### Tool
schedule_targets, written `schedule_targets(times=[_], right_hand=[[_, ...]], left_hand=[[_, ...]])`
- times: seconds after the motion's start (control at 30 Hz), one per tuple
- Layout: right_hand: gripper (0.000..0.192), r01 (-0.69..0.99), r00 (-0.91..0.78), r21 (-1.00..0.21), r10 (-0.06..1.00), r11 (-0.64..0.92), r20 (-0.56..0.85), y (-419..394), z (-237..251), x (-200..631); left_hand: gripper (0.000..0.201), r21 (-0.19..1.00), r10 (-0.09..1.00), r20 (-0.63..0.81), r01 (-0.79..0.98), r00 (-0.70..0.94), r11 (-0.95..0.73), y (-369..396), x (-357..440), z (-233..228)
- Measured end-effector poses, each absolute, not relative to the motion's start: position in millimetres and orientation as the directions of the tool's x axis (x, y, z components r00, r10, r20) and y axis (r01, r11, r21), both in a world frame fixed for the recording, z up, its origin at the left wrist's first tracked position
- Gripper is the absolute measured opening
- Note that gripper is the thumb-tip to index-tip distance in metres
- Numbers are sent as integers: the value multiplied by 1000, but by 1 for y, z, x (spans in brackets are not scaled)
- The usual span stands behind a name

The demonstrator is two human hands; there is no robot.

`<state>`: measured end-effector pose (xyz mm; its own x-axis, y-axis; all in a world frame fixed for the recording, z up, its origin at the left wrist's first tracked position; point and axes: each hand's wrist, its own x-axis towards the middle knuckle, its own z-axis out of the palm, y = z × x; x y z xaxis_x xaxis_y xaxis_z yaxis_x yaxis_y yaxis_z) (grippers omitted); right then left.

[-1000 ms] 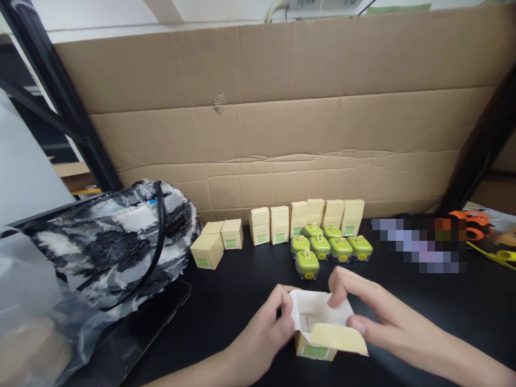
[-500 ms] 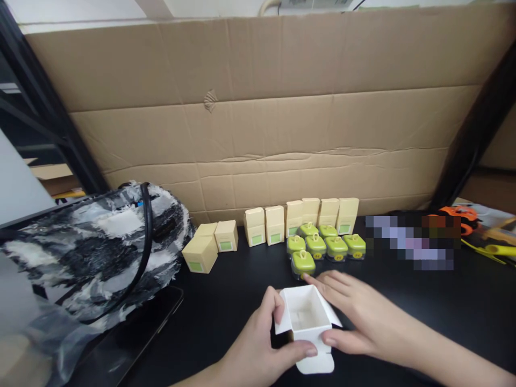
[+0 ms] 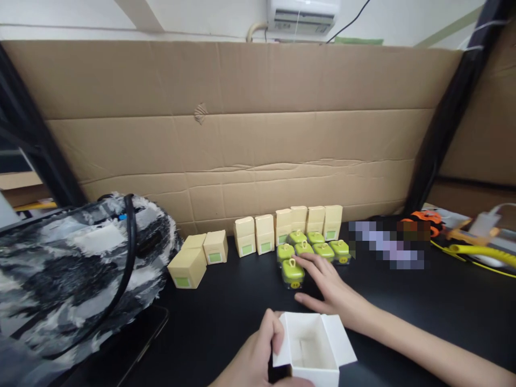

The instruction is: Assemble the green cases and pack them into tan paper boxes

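Note:
My left hand grips a small white carton by its left side. The carton's top is open with its flaps spread, and no item shows inside. My right hand is open, thumb and fingers apart, beside the front small container with a green lid. Its fingertips are close to that lid; I cannot tell if they touch. Several more of these clear-bodied, green-lidded containers stand just behind, each with a yellow loop on top.
Pale yellow boxes with green labels line the back of the black table, and more yellow boxes stand at left. A black-and-white furry bag fills the left. Cardboard walls the back. A yellow coiled cable lies right.
My right hand has left the white carton and moved forward to the front green-lidded container. My left hand still holds the carton, now lower in view. The view has tilted up.

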<state>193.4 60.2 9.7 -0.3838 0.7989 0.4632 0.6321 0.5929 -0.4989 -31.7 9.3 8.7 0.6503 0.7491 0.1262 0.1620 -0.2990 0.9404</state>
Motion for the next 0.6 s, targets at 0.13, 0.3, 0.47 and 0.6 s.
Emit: schedule_targets(times=[0.13, 0.3, 0.47, 0.6], right_hand=[[40, 615, -366, -516, 796, 596, 482, 59, 0, 188], [29, 550, -346, -610, 820, 571, 456, 53, 6, 191], [27, 452, -297, -745, 870, 490, 393, 50, 20, 197], [29, 312, -242, -835, 888, 453, 391, 45, 36, 199]], left_hand=[[58, 921, 737, 123, 200, 665, -334, 13, -32, 1], [57, 934, 748, 99, 199, 656, -298, 9, -32, 8], [62, 944, 778, 60, 217, 626, -247, 6, -32, 11], [62, 944, 781, 39, 234, 623, -233, 4, -30, 11]])
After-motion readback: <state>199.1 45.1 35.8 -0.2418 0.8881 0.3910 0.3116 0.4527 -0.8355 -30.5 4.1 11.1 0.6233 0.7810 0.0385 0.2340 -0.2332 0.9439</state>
